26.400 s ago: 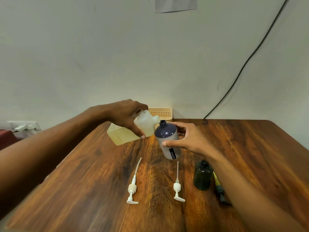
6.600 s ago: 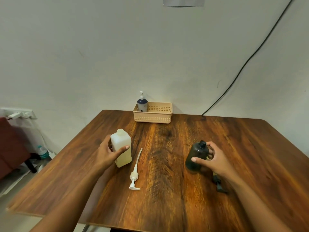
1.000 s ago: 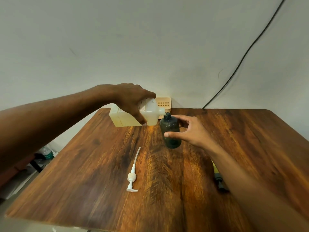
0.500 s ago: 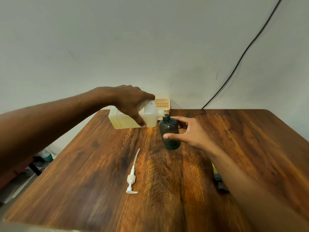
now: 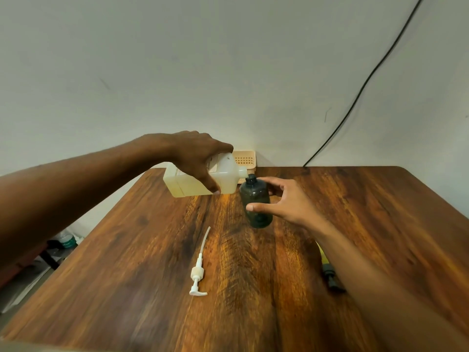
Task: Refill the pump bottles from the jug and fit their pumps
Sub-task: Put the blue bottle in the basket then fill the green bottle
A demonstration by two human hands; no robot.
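Wooden table [image 5: 355,212]: left hand [image 5: 195,153] tips jug [image 5: 228,179] over right hand's [image 5: 291,201] dark bottle [image 5: 255,199].

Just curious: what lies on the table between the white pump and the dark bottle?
Head view: only bare wooden table between white plastic pump and dark green bottle.

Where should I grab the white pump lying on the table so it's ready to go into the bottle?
Probably pinch the ribbed collar of the pump from above. It lies flat, its thin tube pointing away toward the bottle and its spout toward you; the collar is the thickest part, and lifting there lets the tube hang down.
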